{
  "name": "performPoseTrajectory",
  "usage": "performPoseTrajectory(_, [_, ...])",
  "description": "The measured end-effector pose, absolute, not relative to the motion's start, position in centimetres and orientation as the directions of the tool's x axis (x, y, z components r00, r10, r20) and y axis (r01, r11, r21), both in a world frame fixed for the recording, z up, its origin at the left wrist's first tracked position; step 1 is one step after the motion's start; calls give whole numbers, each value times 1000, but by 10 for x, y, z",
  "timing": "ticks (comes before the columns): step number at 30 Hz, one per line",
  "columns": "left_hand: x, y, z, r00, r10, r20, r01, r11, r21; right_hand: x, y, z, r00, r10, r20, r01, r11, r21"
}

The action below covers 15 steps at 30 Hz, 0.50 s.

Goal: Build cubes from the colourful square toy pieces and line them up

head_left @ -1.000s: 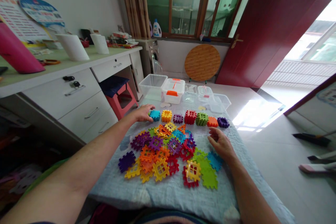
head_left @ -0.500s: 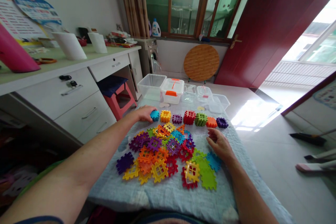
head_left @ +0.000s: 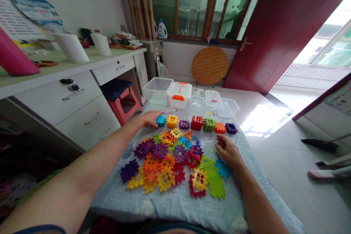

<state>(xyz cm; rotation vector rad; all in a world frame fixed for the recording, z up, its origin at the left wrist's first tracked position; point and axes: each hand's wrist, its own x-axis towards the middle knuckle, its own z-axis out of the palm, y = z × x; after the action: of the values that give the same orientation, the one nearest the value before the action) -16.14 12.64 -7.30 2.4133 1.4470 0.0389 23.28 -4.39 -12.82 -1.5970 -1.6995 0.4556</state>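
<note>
At the left end of a row of interlocking plastic tile stacks, my left hand (head_left: pixel 151 118) has its thumb and fingers around the blue stack (head_left: pixel 161 121). Rightward in that row stand yellow (head_left: pixel 172 121), purple (head_left: pixel 184 124), red (head_left: pixel 197 123), green (head_left: pixel 209 125), orange (head_left: pixel 220 128) and dark purple (head_left: pixel 231 128) stacks. My right hand (head_left: pixel 229 150) is low over the cloth, fingers apart and holding nothing, beside a flat blue tile (head_left: pixel 222 169). Between my arms lies a loose pile of mixed tiles (head_left: pixel 166 179). Green tiles (head_left: pixel 217 184) and a yellow window tile (head_left: pixel 200 179) lie nearer me.
Clear plastic boxes, one lidded with orange latches (head_left: pixel 179 97), stand at the far end of the cloth-covered table (head_left: pixel 164 210). A white desk (head_left: pixel 90 66) and a pink stool (head_left: pixel 123 102) are on the left. A broom (head_left: pixel 320 145) is on the floor at right.
</note>
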Motion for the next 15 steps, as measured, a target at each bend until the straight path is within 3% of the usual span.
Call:
performPoseTrajectory(9, [-219, 131, -76, 406, 878, -253, 909, -360, 211, 232, -44, -127, 40, 961, 273, 707, 166, -687])
performPoseTrajectory(15, [-215, 131, -80, 429, 872, -236, 901, -393, 185, 233, -45, -127, 33, 963, 268, 715, 165, -679])
